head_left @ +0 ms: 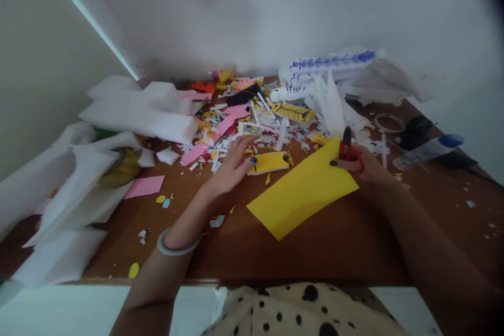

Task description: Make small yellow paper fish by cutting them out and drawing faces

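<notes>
— What do you have on the hands?

— I see the right hand [364,165] closed through the red handles of the scissors [348,151], blades pointing to 12 o'clock at the top corner of the big yellow sheet [302,189]. The left hand [233,165] is loosely open, fingers spread flat, its fingertips resting on a small yellow piece [270,162] that lies just beside the sheet at its 10 o'clock.

— And around them?

— From my seat, a heap of coloured paper scraps [240,121] sits at 12 o'clock of the left hand. White foam sheets [137,110] pile up at 10 o'clock, a pink slip [145,186] at 9 o'clock. At 3 o'clock of the right hand lie a tape roll [389,123] and a glue tube [427,151], all on the brown worktop [354,241].
</notes>
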`<state>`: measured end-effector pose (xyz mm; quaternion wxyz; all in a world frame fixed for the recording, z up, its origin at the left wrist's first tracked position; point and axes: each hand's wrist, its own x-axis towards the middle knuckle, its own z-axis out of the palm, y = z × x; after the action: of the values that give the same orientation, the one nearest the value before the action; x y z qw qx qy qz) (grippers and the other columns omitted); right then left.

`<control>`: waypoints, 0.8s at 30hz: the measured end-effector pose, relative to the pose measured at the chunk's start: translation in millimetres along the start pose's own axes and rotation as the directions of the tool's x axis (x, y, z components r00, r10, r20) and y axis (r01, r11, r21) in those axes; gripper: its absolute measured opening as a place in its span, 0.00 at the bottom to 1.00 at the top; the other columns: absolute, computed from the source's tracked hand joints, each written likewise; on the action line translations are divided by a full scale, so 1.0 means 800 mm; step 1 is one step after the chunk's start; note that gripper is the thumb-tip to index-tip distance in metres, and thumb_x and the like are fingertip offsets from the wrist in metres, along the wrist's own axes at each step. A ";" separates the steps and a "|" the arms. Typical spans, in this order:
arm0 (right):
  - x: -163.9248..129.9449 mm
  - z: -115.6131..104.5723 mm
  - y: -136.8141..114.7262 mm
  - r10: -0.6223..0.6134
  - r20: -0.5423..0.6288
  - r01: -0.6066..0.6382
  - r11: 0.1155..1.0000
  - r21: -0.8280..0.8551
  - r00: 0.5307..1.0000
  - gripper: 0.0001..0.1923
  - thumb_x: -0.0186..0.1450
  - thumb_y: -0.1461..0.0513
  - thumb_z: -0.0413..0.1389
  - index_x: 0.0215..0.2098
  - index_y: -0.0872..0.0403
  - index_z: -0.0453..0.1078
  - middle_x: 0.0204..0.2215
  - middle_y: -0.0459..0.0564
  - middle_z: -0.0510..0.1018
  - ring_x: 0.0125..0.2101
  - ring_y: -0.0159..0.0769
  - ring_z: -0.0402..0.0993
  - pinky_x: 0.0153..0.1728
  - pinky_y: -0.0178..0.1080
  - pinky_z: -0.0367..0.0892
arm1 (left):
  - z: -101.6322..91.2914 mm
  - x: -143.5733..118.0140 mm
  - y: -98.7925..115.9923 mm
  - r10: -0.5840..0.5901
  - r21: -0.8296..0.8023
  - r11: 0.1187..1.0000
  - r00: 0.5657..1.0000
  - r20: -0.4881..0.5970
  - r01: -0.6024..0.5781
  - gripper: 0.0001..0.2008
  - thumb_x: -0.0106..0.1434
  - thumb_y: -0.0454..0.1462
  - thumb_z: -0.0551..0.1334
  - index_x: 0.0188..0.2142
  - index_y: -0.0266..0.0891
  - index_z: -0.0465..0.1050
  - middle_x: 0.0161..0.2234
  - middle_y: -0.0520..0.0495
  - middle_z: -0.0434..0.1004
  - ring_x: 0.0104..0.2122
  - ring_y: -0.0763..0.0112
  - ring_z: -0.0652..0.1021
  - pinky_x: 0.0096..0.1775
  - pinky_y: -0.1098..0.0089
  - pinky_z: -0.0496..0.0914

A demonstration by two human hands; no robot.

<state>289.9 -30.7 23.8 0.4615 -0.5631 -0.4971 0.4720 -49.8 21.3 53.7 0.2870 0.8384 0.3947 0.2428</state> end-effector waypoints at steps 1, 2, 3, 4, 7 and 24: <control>-0.001 0.007 -0.004 0.036 0.052 -0.038 0.999 0.030 0.998 0.17 0.50 0.53 0.68 0.35 0.51 0.74 0.32 0.52 0.82 0.30 0.46 0.78 0.31 0.46 0.75 | -0.004 -0.003 0.008 -0.003 -0.152 0.988 0.998 0.064 0.013 0.30 0.70 0.54 0.37 0.61 0.45 0.60 0.59 0.40 0.65 0.57 0.58 0.67 0.57 0.58 0.62; -0.003 0.015 -0.008 0.055 0.074 -0.058 0.998 0.038 0.996 0.19 0.50 0.53 0.68 0.38 0.50 0.74 0.34 0.51 0.82 0.32 0.47 0.79 0.33 0.47 0.75 | -0.007 -0.005 0.016 -0.009 -0.245 0.968 0.988 0.156 0.047 0.33 0.69 0.55 0.34 0.59 0.45 0.63 0.55 0.40 0.69 0.54 0.58 0.71 0.53 0.60 0.66; -0.004 0.023 -0.012 0.072 0.096 -0.075 0.997 0.030 0.993 0.20 0.50 0.54 0.69 0.39 0.49 0.73 0.36 0.51 0.81 0.34 0.47 0.79 0.34 0.47 0.75 | -0.010 -0.006 0.023 -0.025 -0.258 0.961 0.961 0.275 0.099 0.32 0.68 0.57 0.38 0.57 0.45 0.65 0.54 0.41 0.72 0.51 0.58 0.73 0.50 0.62 0.67; -0.006 0.030 -0.015 0.082 0.108 -0.083 0.996 0.012 0.991 0.21 0.49 0.54 0.69 0.39 0.49 0.73 0.36 0.50 0.81 0.35 0.47 0.79 0.35 0.47 0.75 | -0.013 -0.006 0.029 -0.058 -0.202 0.970 0.931 0.359 0.138 0.29 0.65 0.58 0.48 0.55 0.45 0.68 0.51 0.42 0.74 0.47 0.58 0.74 0.46 0.64 0.68; -0.010 0.050 -0.020 0.119 0.150 -0.117 0.993 -0.027 0.981 0.21 0.46 0.54 0.71 0.35 0.51 0.73 0.34 0.48 0.80 0.33 0.44 0.78 0.34 0.44 0.75 | -0.014 -0.001 0.036 -0.228 0.130 0.972 0.912 0.341 0.194 0.18 0.57 0.53 0.63 0.37 0.42 0.73 0.33 0.49 0.76 0.31 0.66 0.73 0.32 0.70 0.63; -0.016 0.075 -0.006 -0.009 0.221 0.034 0.994 -0.107 0.975 0.17 0.50 0.54 0.69 0.33 0.51 0.71 0.31 0.46 0.78 0.32 0.40 0.75 0.35 0.41 0.72 | -0.036 -0.003 0.001 -0.220 0.077 0.976 0.914 0.342 0.206 0.14 0.63 0.45 0.56 0.28 0.39 0.70 0.27 0.52 0.72 0.29 0.71 0.69 0.32 0.73 0.60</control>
<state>228.8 -40.0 21.7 0.3771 -0.5266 -0.5764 0.4982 -69.0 27.2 75.0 0.3603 0.8257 0.4312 0.0500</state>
